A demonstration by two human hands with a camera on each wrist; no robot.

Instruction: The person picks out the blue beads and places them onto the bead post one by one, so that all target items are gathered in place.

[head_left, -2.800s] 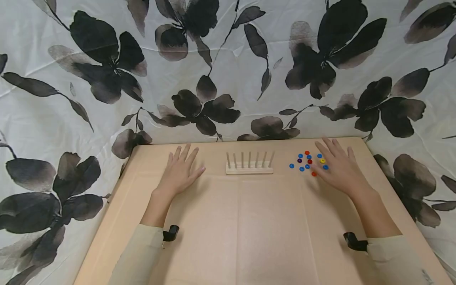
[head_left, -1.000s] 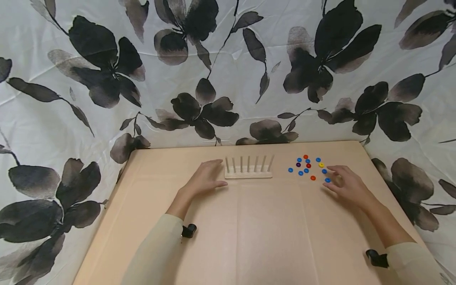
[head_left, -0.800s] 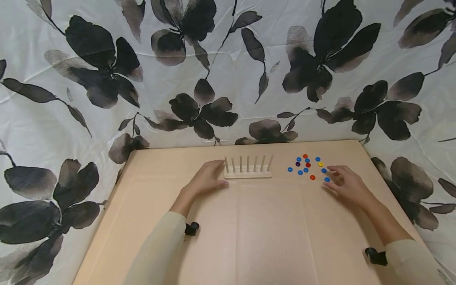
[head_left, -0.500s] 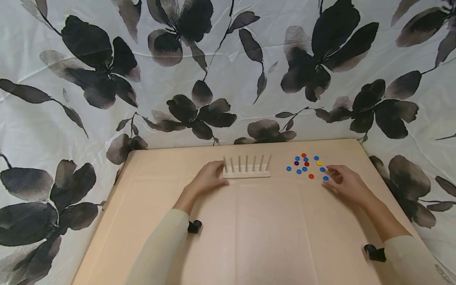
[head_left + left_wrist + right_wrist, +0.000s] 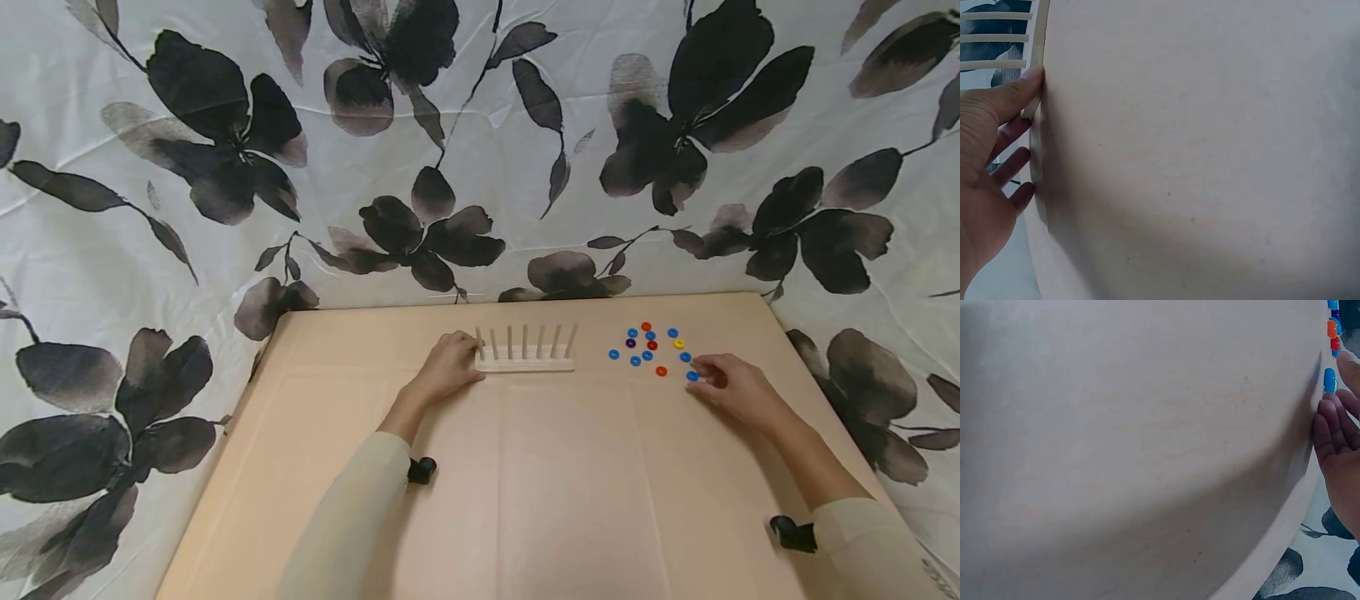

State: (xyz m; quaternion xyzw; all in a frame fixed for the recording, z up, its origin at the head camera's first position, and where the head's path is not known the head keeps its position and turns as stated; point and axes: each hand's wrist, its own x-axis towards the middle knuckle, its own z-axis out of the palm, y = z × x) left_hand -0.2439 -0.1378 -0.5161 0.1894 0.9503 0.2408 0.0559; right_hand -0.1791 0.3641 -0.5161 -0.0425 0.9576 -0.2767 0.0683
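While the left hand (image 5: 446,368) gripped the left end of a pale wooden rack with seven slim pegs (image 5: 525,364), the right hand (image 5: 738,390) held its thumb and fingers loosely curved and parted about a small, round, glossy blue ring (image 5: 692,376); whether they touched it, I could not tell. The rack stood on the light beige tabletop (image 5: 570,483), left of scattered blue, red, yellow and purple rings (image 5: 652,345).

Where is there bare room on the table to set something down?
The table is bare across its wide front middle, between the sleeves, and back left, left of the left hand. Crowded: back right, rings beside the right hand. A small bare gap separates rings from the pegged rack.
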